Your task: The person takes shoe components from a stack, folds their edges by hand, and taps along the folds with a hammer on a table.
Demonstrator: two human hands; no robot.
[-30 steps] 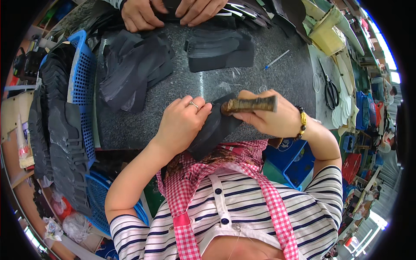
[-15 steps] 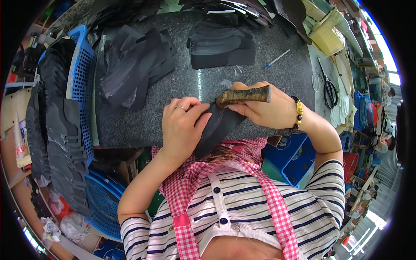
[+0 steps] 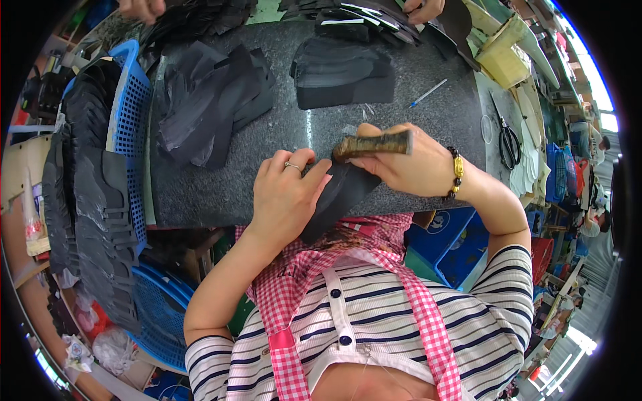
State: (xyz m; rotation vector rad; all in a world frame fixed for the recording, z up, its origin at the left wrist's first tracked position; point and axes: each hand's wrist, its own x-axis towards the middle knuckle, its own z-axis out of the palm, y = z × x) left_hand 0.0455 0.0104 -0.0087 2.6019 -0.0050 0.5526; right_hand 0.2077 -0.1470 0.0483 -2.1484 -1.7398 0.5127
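Note:
A black sheet-like piece [image 3: 341,200], leather or fabric, lies at the table's near edge and hangs partly toward my lap. My left hand [image 3: 281,197], with a ring on one finger, presses bent fingers and thumb together on its left edge. My right hand [image 3: 424,167], wearing a beaded bracelet, is wrapped round what looks like a hammer [image 3: 374,145]. The tool is brown and worn, with a flat grey end pointing right; its other end is beside the piece near my left fingertips. The grip inside my right fist is hidden.
Black pieces are stacked at back left [image 3: 207,107] and back centre [image 3: 344,77] of the dark speckled table [image 3: 287,127]. A pen [image 3: 428,92] and scissors [image 3: 508,140] lie right. A blue basket [image 3: 128,100] stands left. Another person's hands [image 3: 424,10] show at the far edge.
My left fingers have shifted slightly right and up along the piece's edge. The tool in my right hand has tilted a little. Another person's hands have appeared at the far edge.

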